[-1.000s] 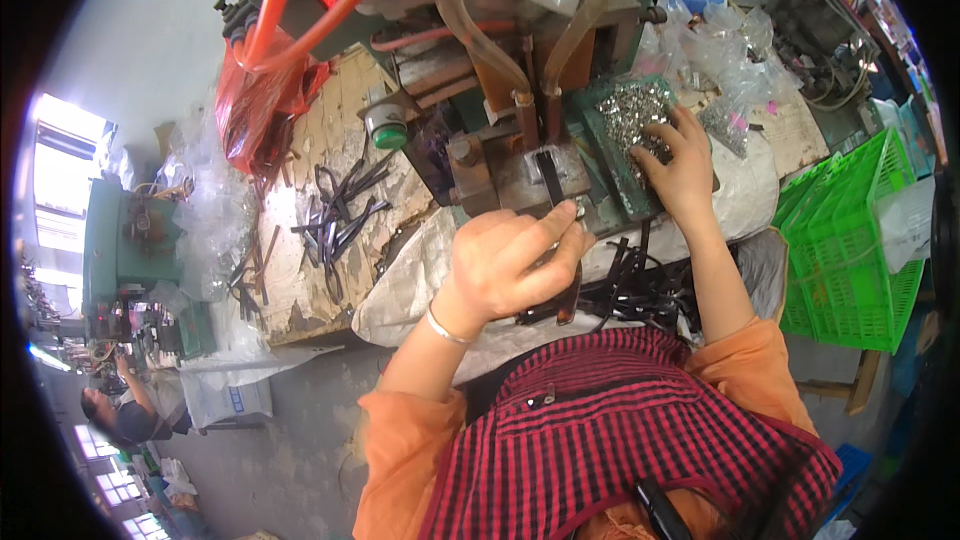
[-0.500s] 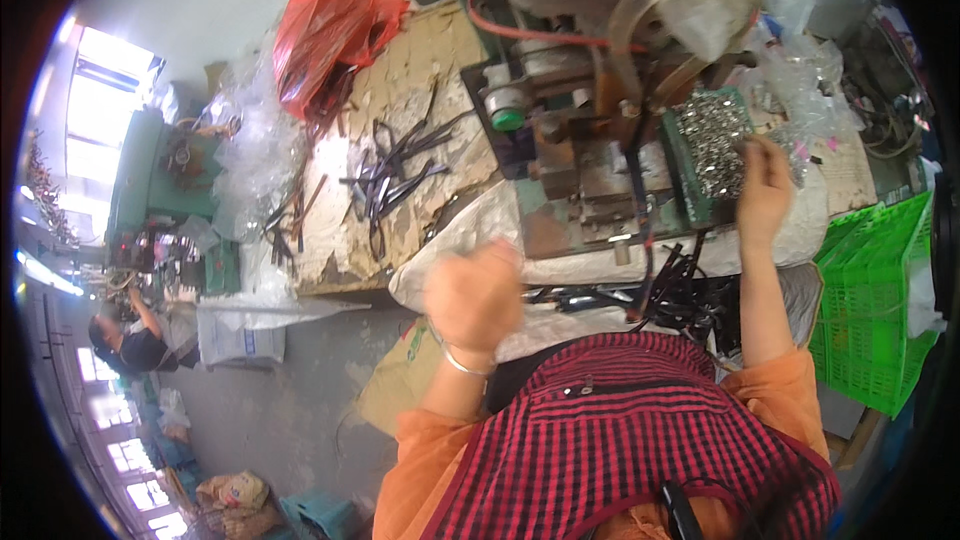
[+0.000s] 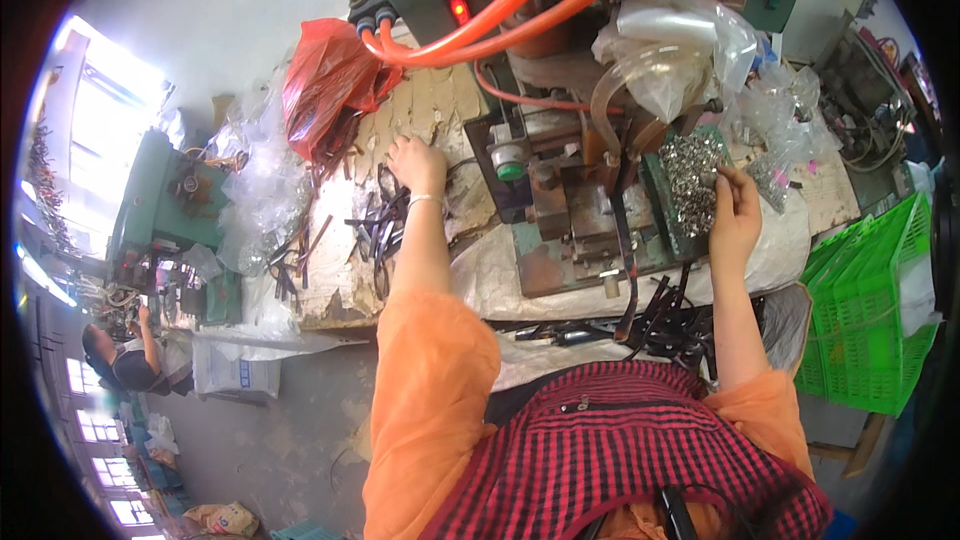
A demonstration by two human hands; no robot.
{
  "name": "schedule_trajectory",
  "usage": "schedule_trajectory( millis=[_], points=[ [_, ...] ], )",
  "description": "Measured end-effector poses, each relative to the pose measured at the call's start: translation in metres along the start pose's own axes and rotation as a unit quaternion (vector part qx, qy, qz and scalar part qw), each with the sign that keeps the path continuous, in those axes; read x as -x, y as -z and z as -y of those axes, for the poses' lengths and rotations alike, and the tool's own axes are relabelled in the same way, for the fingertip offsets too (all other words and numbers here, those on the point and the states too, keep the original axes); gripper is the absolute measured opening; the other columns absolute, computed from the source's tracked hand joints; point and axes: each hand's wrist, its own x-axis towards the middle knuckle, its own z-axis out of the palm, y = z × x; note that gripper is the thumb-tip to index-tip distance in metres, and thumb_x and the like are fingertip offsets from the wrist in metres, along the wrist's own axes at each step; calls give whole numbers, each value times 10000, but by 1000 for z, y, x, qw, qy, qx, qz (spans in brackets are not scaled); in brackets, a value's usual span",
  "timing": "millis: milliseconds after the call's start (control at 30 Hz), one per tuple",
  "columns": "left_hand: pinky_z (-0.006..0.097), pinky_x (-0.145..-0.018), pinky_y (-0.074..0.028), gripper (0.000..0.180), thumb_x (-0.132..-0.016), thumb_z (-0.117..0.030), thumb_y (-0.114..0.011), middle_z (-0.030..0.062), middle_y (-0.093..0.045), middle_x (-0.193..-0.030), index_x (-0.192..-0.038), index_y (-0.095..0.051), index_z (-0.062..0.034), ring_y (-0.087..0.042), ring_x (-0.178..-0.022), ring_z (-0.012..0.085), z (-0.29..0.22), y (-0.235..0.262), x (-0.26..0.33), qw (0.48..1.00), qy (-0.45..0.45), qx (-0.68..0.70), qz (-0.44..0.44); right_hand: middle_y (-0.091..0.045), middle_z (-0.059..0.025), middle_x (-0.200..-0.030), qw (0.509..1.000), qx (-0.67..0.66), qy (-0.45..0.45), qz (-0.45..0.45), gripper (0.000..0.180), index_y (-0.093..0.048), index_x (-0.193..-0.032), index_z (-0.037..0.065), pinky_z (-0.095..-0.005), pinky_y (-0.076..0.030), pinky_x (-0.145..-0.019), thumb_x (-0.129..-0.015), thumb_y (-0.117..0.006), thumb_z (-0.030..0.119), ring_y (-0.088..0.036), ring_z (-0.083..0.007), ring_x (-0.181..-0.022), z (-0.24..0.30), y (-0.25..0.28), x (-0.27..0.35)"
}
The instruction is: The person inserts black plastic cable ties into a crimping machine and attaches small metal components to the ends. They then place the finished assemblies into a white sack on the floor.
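— Green-painted press machine [image 3: 560, 190] fills the counter [image 3: 420, 280], orange hoses [image 3: 500, 30] looping over it. How far along is the work?

— Hard to judge: a heap of dark metal strips [image 3: 375, 225] lies unprocessed at left, more dark pieces [image 3: 660, 315] piled at the near edge.

— And the hands?

— Left hand [image 3: 417, 165] rests fingers-down on the strips, grip not clearly closed on any; right hand [image 3: 735, 215] pinches at the tray of small silver parts [image 3: 690, 180] beside the press.

Orange sleeves, red-black checked apron, wrist bangle [image 3: 424, 200]
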Motion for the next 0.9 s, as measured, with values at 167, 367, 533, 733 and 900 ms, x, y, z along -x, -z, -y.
schedule_trajectory(
  millis=[167, 367, 533, 733, 900],
  points=[
    [352, -579, -460, 235, -927, -182, -658, 88, -727, -774, -1098, -644, -23, -617, -602, 211, 14, 101, 44, 906, 13, 422, -22, -681, -50, -1063, 999, 50, 5, -2, 172, -635, -1152, -13, -248, -469, -901, -1005, -572, 50, -621, -99, -979, -11, 62, 21],
    [227, -644, -513, 165, -1041, -108, -535, 83, -734, -964, -1121, -601, 19, -653, -820, 77, 31, 130, 126, 753, 30, 648, 107, -659, -30, -1014, 986, 56, 9, 157, 124, -660, -1078, 4, -243, -465, -877, -963, -618, 22, -599, -106, -959, 44, 39, 21],
    [198, -499, -350, 293, -1021, -252, -621, 26, -654, -628, -849, -642, -15, -508, -533, 41, 8, 138, 138, 828, 91, 548, 75, -692, -68, -1003, 971, -35, 68, 225, 175, -645, -1062, -16, -268, -502, -859, -892, -681, -19, -646, -126, -945, 95, -37, 5],
    [205, -480, -330, 312, -1030, -288, -608, -16, -599, -722, -878, -683, -26, -471, -550, 47, -2, 130, 182, 746, 139, 651, 39, -696, -78, -1033, 978, -144, -25, 152, 243, -642, -1091, -18, -272, -521, -848, -857, -704, -7, -679, -150, -947, 88, -59, 43],
    [248, -624, -537, 88, -964, -23, -620, 140, -677, -840, -1025, -598, 36, -642, -709, 160, -51, 250, 160, 602, -118, 784, -95, -689, -91, -1057, 947, -247, -112, 171, 365, -552, -1224, -44, -251, -503, -884, -882, -677, -32, -661, -133, -982, 101, -64, 38]
  ],
)
